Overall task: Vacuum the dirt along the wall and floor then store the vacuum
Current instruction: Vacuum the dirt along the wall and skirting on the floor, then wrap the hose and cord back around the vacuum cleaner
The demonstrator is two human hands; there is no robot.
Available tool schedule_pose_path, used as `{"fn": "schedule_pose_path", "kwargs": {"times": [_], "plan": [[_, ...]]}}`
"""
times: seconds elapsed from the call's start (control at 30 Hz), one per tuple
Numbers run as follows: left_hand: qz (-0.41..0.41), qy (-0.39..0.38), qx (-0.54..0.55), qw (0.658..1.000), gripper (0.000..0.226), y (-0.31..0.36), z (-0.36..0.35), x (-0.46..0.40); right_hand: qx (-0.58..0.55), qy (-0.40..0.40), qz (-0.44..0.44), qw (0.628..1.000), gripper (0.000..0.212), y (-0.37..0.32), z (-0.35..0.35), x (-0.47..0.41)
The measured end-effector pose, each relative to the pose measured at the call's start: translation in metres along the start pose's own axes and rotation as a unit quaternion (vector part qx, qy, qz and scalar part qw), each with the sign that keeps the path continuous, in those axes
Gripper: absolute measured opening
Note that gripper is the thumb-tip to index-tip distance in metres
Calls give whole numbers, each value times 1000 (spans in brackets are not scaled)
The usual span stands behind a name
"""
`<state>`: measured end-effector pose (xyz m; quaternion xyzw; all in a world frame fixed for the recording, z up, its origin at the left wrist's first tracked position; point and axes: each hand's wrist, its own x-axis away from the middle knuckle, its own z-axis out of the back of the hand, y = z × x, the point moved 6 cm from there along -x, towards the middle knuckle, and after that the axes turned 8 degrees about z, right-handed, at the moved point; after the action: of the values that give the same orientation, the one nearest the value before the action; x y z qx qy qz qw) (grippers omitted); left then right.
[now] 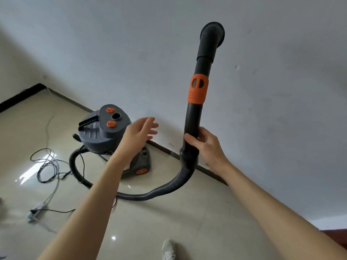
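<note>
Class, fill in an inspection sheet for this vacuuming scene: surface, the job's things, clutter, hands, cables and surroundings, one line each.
Surface: glossy beige tiled floor with light glare.
Job's things: grey canister vacuum with orange knobs stands on the floor by the wall; its ribbed hose loops to the black wand, whose round nozzle points at the wall.
Clutter: nothing seen.
Hands: right hand grips the wand's lower end; left hand is free, fingers extended.
Cables: black cord tangled loosely on the floor; power strip nearby.
Surroundings: white wall, dark baseboard, a white shoe.
</note>
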<state>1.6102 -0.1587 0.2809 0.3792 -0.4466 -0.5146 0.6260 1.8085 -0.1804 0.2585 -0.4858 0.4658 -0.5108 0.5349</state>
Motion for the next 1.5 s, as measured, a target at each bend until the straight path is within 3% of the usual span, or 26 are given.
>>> {"fn": "schedule_pose_path", "kwargs": {"times": [0.33,0.67,1.0,1.3,1.5], "plan": [[-30,138,-260,955,45,-50,174,1,-38,-46,13,998,7,-59,-129,-57],[-23,101,-362,926,50,-112,300,-91,51,-71,-6,996,10,-42,-262,-154],[12,38,-358,933,48,-159,301,-227,64,-86,-49,993,10,0,-294,-273],[113,10,-346,931,45,-235,279,-368,73,-155,-124,977,8,97,-326,-413],[112,-7,-347,931,44,-290,253,-450,97,-172,-151,969,13,162,-348,-484]]}}
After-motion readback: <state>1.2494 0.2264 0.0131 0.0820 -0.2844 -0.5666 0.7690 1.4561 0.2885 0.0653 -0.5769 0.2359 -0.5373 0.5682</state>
